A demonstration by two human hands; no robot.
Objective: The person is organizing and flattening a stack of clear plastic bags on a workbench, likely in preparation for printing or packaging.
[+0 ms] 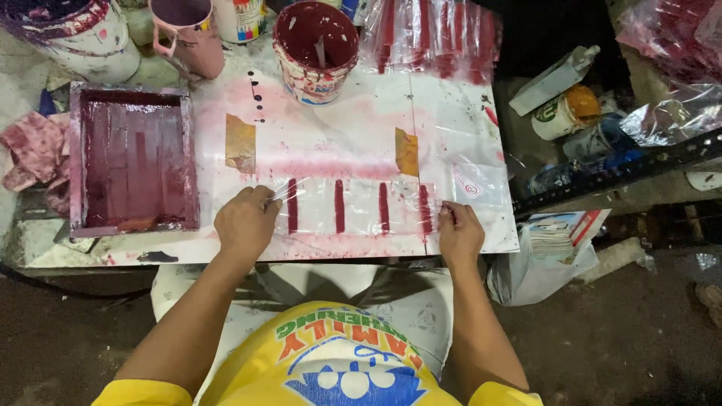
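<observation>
A clear plastic sheet (359, 204) with several dark red printed bars lies flat on the white, ink-stained work board (331, 135). My left hand (247, 219) pinches the sheet's left edge, fingers curled over it. At the sheet's right edge, my right hand (459, 231) grips the plastic between thumb and fingers. Both hands rest near the board's front edge.
A wooden screen-printing frame (134, 159) soaked in dark red ink lies at the left. A tub of red ink (316, 46) with a stick stands at the back, beside a pink mug (186, 31). Printed sheets (432, 34) lie back right. Bottles and clutter crowd the right.
</observation>
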